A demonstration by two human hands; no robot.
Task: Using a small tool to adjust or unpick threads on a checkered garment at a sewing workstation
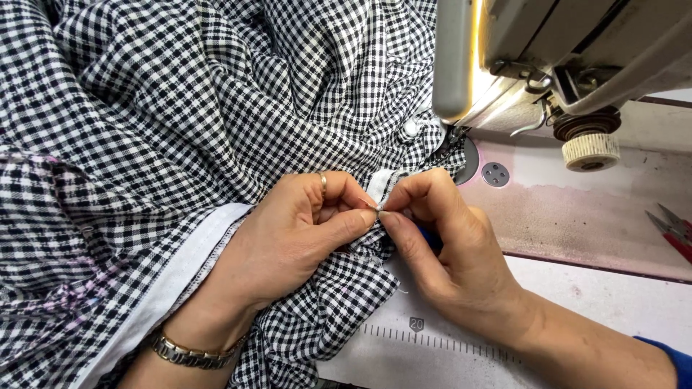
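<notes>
The checked cloth [216, 108] lies heaped over the left of the bench [613, 302], one fold drawn to the middle where both hands meet on it. The left hand [295, 238] is closed, thumb and forefinger nipping a small pleat, seemingly to hold it taut; the right hand [447, 245] pinches the same spot from the other side, fingertips touching the left's (something blue shows under its palm, too hidden to name). The pinch sits just before the sewing machine [562, 57], near its needle plate [468, 162]. Red-handled snips [674, 230] lie well apart at the right edge.
</notes>
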